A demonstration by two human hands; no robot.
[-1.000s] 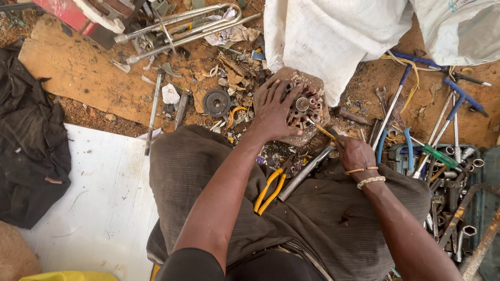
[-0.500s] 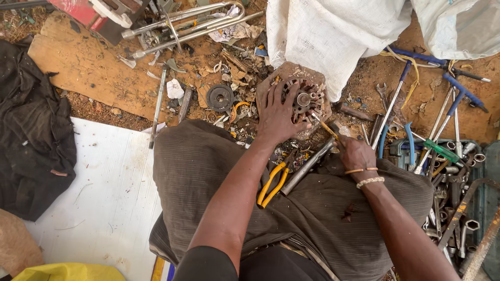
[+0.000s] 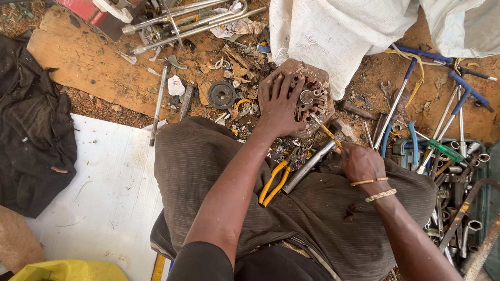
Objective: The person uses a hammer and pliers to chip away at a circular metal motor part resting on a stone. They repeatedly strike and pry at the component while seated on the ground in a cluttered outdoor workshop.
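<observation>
We press our left hand (image 3: 280, 106) flat on the round rusty metal motor core (image 3: 308, 99) on the far ground while our right hand (image 3: 359, 161) grips a yellow-handled screwdriver (image 3: 325, 130) into it, its parts seemingly still seated, undone.

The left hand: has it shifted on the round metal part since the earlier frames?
No. The left hand lies spread on the same side of the round metal part, which sits below the white sack as before.
</observation>
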